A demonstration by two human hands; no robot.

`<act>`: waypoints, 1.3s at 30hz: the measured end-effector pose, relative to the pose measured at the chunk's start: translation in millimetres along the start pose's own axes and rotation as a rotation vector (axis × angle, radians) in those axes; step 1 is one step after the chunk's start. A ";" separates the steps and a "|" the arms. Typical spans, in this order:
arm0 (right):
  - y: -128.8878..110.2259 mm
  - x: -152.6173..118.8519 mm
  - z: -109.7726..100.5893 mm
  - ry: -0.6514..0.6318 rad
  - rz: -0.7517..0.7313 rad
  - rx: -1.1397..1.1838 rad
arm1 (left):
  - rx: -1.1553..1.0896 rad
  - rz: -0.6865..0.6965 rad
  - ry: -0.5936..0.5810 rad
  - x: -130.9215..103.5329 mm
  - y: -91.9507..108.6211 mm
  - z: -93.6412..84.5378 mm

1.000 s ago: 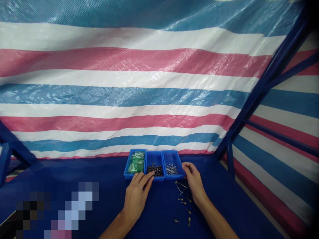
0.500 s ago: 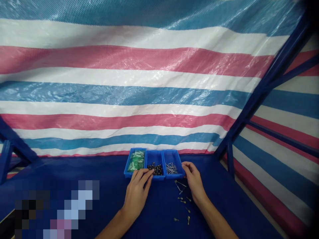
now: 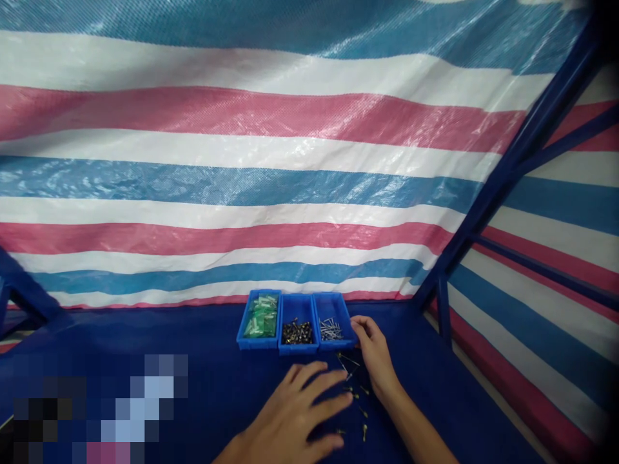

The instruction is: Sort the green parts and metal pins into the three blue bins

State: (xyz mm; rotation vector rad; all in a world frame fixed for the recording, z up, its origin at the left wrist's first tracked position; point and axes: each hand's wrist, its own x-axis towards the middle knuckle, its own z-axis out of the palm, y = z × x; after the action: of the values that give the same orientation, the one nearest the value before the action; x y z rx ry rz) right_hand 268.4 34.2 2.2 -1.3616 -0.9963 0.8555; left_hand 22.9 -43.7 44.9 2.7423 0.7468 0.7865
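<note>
My left hand [image 3: 304,412] is over the blue table, its fingers spread and holding nothing, just left of several small brass-coloured parts [image 3: 364,432]. My right hand [image 3: 370,341] is at the right edge of the right blue bin [image 3: 333,298], thumb and forefinger brought together; whatever lies between them is too small to make out. That bin holds silvery pins [image 3: 331,329]. Dark and brass-coloured small parts [image 3: 296,332] fill the bottom of the middle bin [image 3: 298,302]. Green packets [image 3: 262,316] lie in the left bin [image 3: 241,335]. A few long pins [image 3: 349,362] rest below the right bin.
Behind the blue table [image 3: 193,380] hangs a striped tarp [image 3: 242,187]. A dark blue frame post [image 3: 476,216] slants up on the right, and another frame part [image 3: 29,290] stands at the left edge. The lower left is pixelated.
My left hand has left the middle bin, moved toward me and to the right, and spread its fingers. My right hand has stayed beside the right bin. The view has shifted slightly.
</note>
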 end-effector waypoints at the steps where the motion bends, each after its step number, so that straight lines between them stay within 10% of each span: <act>1: 0.1 0.1 -0.1 0.001 -0.001 -0.001 | -0.026 0.036 -0.032 1.6 3.6 0.0; 19: -0.9 0.8 -0.8 0.009 0.017 -0.010 | -0.090 -0.060 -0.032 -2.2 -6.8 14.9; 27: -0.3 1.6 -0.5 0.004 0.013 -0.007 | -0.291 -0.254 0.295 -8.5 -22.0 23.0; 39: 0.6 1.3 -0.3 0.006 0.010 0.002 | -0.300 -0.327 0.430 -11.9 -32.6 33.0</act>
State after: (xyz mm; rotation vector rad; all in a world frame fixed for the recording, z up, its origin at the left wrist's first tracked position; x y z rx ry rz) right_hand 269.2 35.4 1.7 -1.3672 -0.9843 0.8592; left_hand 18.5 -23.4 1.7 2.1346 1.0252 1.3030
